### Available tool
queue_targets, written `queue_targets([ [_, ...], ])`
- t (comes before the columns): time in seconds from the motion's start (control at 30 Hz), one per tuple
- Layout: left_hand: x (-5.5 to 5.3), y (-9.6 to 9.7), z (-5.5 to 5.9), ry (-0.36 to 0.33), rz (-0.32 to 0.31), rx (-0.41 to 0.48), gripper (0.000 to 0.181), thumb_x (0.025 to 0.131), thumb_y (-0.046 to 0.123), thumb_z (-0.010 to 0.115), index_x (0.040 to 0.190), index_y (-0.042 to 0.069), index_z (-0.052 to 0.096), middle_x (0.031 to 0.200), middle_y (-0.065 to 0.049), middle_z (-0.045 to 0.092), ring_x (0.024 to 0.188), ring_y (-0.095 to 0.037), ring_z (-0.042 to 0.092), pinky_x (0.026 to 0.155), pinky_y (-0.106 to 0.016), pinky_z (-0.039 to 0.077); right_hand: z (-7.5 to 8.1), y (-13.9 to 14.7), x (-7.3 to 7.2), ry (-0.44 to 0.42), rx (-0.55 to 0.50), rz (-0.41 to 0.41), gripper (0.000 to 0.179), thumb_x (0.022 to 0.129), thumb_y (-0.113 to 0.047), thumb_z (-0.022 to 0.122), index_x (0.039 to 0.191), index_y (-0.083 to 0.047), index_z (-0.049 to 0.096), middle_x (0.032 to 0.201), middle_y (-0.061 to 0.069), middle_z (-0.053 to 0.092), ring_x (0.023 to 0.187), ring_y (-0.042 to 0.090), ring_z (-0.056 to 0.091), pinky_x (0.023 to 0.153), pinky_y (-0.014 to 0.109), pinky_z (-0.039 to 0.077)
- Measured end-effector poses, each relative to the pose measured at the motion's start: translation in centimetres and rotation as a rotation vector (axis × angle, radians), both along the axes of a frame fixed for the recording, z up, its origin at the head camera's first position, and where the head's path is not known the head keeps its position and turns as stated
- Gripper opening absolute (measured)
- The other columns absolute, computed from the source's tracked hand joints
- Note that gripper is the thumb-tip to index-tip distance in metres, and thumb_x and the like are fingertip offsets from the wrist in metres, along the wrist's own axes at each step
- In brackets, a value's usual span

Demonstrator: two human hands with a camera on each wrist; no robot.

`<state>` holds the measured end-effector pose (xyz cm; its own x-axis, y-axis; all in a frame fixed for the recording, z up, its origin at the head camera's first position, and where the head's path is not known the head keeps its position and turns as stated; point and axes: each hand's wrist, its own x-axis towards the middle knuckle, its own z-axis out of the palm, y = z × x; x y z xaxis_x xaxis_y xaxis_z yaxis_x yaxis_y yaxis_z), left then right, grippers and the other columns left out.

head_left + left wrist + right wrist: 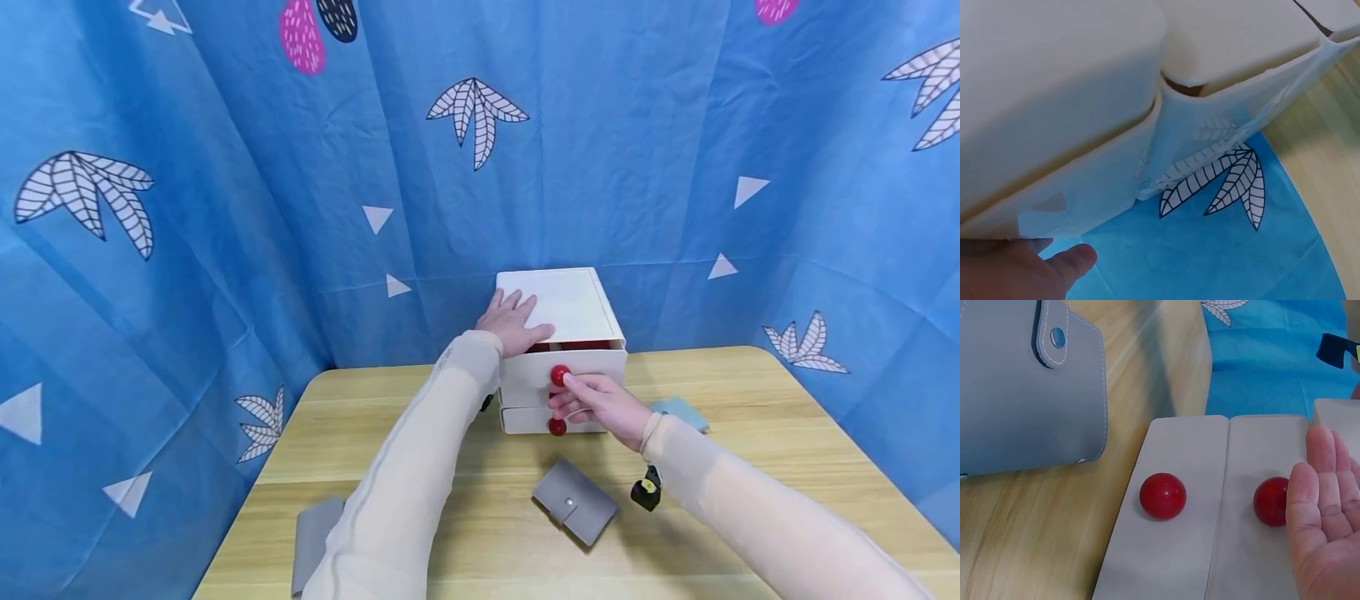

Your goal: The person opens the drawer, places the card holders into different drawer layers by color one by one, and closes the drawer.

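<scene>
A white drawer box [558, 296] with round red knobs stands at the back of the table. Its top drawer [525, 375] sticks out past the others, with a dark gap above its front. My left hand [516, 325] rests on the box top, fingers spread. In the left wrist view, part of that hand [1029, 269] shows beside the box's side wall. Thumb and fingers of my right hand [600, 404] pinch the top drawer's red knob [559, 375]. Below it, the right wrist view shows the middle knob [1270, 501] and bottom knob [1163, 496]; there, the pinched knob is hidden.
A grey snap-closure wallet [576, 504] lies in front of the box, below my right hand. Another flat grey item [315, 537] sits by my left sleeve. A light blue flat thing [681, 412] lies right of the box. A patterned blue curtain [637, 167] hangs behind the table.
</scene>
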<state>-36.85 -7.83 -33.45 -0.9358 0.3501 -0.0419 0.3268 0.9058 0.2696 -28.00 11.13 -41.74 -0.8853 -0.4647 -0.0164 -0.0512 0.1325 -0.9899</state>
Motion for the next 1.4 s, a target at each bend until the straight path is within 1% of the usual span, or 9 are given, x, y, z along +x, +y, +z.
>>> queue_targets([
  [0.1,-0.3,0.0,-0.1,-0.004,-0.001,-0.021,0.079,0.09,0.07,0.036,0.155,0.029,0.019,0.162,0.001,0.01,0.147,-0.028,-0.006,0.115,-0.052,0.012,0.2,0.0,0.0,-0.003,0.008,-0.006,0.058,0.103,-0.04,0.041,0.125,0.012,0.053,0.115,0.028,0.062,0.101,0.035,0.063,0.094,0.051,0.046],
  [0.17,-0.5,0.1,-0.1,-0.008,-0.003,-0.032,0.079,0.09,0.071,0.035,0.155,0.029,0.018,0.162,0.001,0.009,0.147,-0.027,-0.007,0.115,-0.052,0.013,0.3,-0.1,0.0,-0.002,0.01,-0.016,0.059,0.103,-0.04,0.04,0.126,0.012,0.053,0.117,0.03,0.06,0.101,0.033,0.063,0.095,0.052,0.046],
  [0.27,-0.5,0.0,0.0,-0.019,-0.001,-0.022,0.08,0.089,0.071,0.036,0.155,0.029,0.018,0.162,0.001,0.009,0.147,-0.028,-0.007,0.115,-0.054,0.014,0.5,-0.1,-0.1,-0.001,0.017,-0.03,0.059,0.103,-0.041,0.04,0.125,0.011,0.054,0.118,0.03,0.06,0.1,0.03,0.065,0.094,0.052,0.046],
  [0.37,-0.2,0.0,0.2,-0.023,0.001,0.002,0.08,0.089,0.07,0.038,0.155,0.028,0.019,0.162,0.0,0.01,0.147,-0.028,-0.006,0.114,-0.056,0.015,0.5,-0.1,-0.3,-0.005,0.011,-0.039,0.059,0.103,-0.041,0.04,0.124,0.011,0.054,0.118,0.03,0.06,0.1,0.03,0.065,0.095,0.053,0.045],
  [0.57,0.0,-0.1,0.1,0.004,0.005,0.045,0.079,0.089,0.068,0.043,0.154,0.026,0.025,0.161,-0.002,0.015,0.147,-0.029,-0.003,0.113,-0.056,0.016,0.3,-0.2,-0.7,-0.006,0.012,-0.05,0.058,0.103,-0.041,0.04,0.124,0.011,0.055,0.118,0.03,0.06,0.102,0.031,0.064,0.094,0.051,0.047],
  [0.67,0.0,-0.1,0.2,0.005,0.014,0.065,0.079,0.089,0.067,0.045,0.153,0.026,0.027,0.16,-0.002,0.016,0.147,-0.028,-0.002,0.114,-0.056,0.016,0.3,-0.2,-0.9,-0.005,0.01,-0.051,0.058,0.103,-0.041,0.04,0.125,0.011,0.055,0.118,0.03,0.06,0.103,0.032,0.064,0.094,0.051,0.047],
  [0.97,0.1,0.2,0.2,0.007,0.014,0.07,0.078,0.089,0.065,0.044,0.153,0.025,0.027,0.16,-0.003,0.016,0.147,-0.029,-0.002,0.113,-0.056,0.016,0.4,-0.2,-1.6,-0.01,-0.013,-0.063,0.055,0.103,-0.039,0.04,0.127,0.008,0.055,0.119,0.029,0.06,0.105,0.035,0.063,0.096,0.053,0.045],
  [1.4,0.3,0.3,0.0,0.03,0.018,0.059,0.077,0.09,0.065,0.042,0.154,0.025,0.025,0.161,-0.003,0.015,0.147,-0.03,-0.002,0.113,-0.056,0.016,0.6,-0.2,-1.6,-0.015,-0.027,-0.058,0.054,0.104,-0.037,0.04,0.127,0.009,0.054,0.12,0.029,0.06,0.106,0.037,0.062,0.096,0.051,0.045],
])
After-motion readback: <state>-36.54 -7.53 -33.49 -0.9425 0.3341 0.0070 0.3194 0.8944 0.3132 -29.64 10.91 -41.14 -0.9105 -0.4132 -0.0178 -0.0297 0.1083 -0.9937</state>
